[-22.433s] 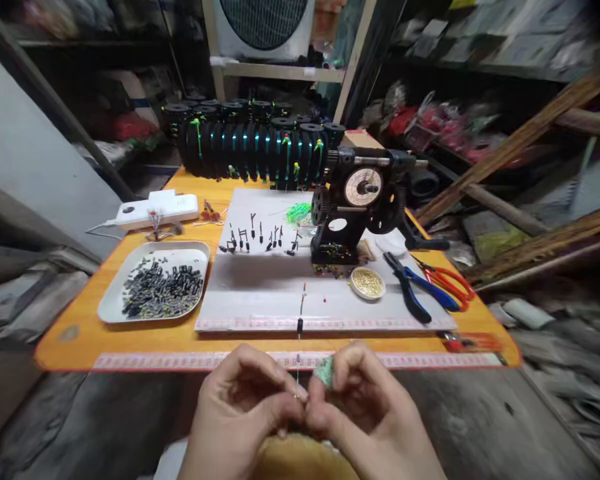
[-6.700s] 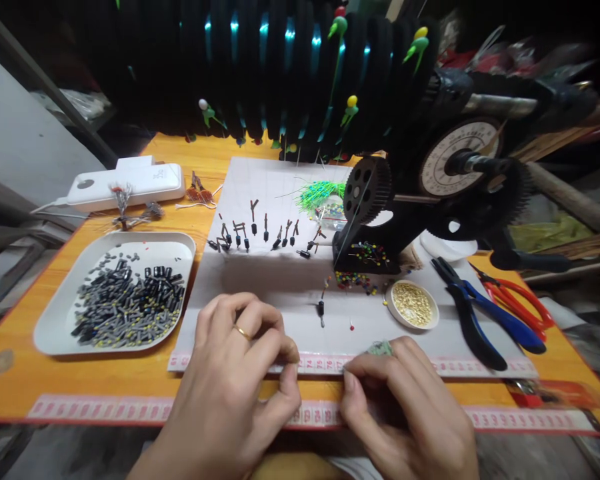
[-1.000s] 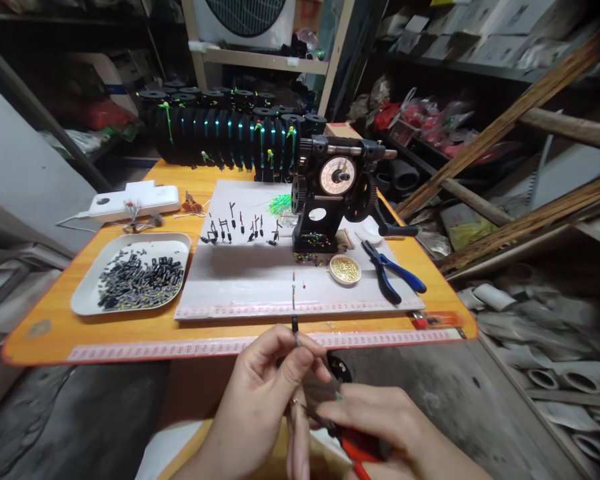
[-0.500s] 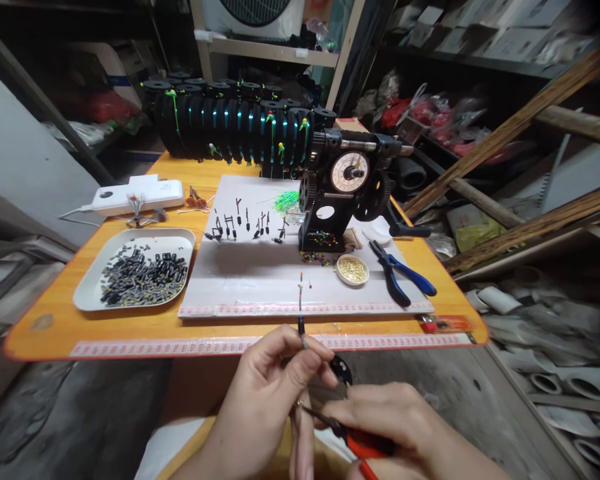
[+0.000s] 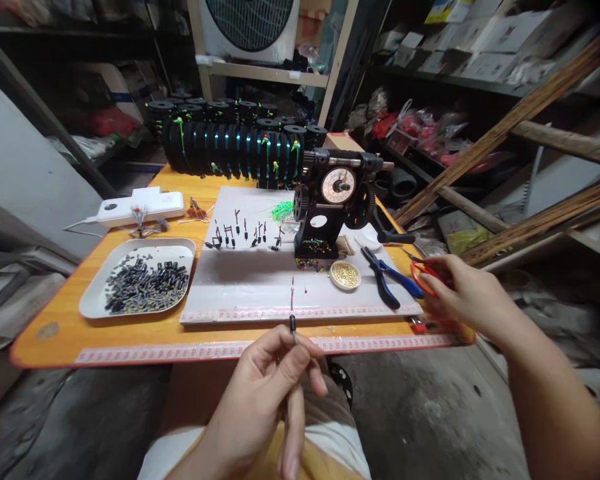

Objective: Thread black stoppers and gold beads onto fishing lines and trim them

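Note:
My left hand [image 5: 275, 373] is above my lap, just in front of the table edge. Thumb and forefinger pinch the grey stem of a small black cylinder [image 5: 293, 324], which stands upright above them; its other fingers hang loose. Out at the table's right edge, my right hand [image 5: 463, 287] has its fingers around a small red-handled tool [image 5: 425, 275] with a thin dark tip. Whether it is pliers or scissors I cannot make out. Blue-handled pliers [image 5: 387, 280] lie just left of it on the white board [image 5: 250, 283].
A white tray [image 5: 86, 299] of black and grey small parts stands left. A dish of gold bits [image 5: 345, 275] sits before a black winding machine [image 5: 317, 227] with a dial. Black spools [image 5: 230, 150] fill the back. Measuring tape [image 5: 180, 351] runs along the front edge.
My right hand has moved from beside my left hand out to the table's right edge, carrying the red-handled tool. My left hand keeps its pinch on the black cylinder's stem. The view tilted slightly upward.

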A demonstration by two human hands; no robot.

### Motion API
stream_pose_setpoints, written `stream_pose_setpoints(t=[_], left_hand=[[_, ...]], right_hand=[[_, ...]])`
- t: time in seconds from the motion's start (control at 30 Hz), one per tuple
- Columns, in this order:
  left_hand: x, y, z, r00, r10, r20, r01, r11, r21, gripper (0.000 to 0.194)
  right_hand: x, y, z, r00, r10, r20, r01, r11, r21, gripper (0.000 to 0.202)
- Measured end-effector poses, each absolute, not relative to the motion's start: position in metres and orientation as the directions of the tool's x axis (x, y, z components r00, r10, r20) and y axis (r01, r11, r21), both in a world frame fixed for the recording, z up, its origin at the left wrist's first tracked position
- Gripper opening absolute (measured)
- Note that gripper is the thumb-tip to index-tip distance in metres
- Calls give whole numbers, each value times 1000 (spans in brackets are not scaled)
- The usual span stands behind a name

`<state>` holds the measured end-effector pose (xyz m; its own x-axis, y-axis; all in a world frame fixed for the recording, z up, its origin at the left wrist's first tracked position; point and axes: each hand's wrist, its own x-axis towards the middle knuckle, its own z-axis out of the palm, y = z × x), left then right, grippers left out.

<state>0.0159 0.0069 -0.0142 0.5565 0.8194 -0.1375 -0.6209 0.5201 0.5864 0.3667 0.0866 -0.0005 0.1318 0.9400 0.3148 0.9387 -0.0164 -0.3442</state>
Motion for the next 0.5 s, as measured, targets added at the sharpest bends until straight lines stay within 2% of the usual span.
stream_pose_setpoints(t=[0.1, 0.23, 0.33, 0.37, 0.4, 0.43, 0.47, 0.5], left_hand=[[14, 6, -16, 581, 801, -146, -614, 549, 568, 23], [12, 7, -26, 632, 755, -175, -555, 598, 578, 27], [11, 5, -29, 618, 755, -220, -502, 594, 629, 29], [12, 3, -29, 607, 757, -241, -481, 591, 647, 30], [12, 1, -27, 587, 763, -270, -458, 589, 666, 33], [12, -2, -25, 555, 772, -309, -433, 585, 685, 35], [12, -5, -23, 512, 785, -349, -408, 580, 705, 37], [11, -7, -21, 463, 799, -383, -383, 570, 727, 38]], right_hand=[[360, 97, -3, 15, 970, 244, 961, 53, -270, 20], [314, 64, 12, 54, 890, 452, 966, 67, -248, 24], [258, 36, 21, 65, 845, 531, 929, 143, -342, 27], [238, 32, 23, 17, 881, 473, 880, 212, -425, 28], [219, 30, 23, -65, 956, 285, 683, 251, -686, 31], [202, 32, 23, -138, 984, 114, 441, 164, -882, 35], [187, 35, 24, -241, 970, -24, 206, 27, -978, 40], [174, 40, 24, -323, 941, -96, 42, -87, -995, 42]])
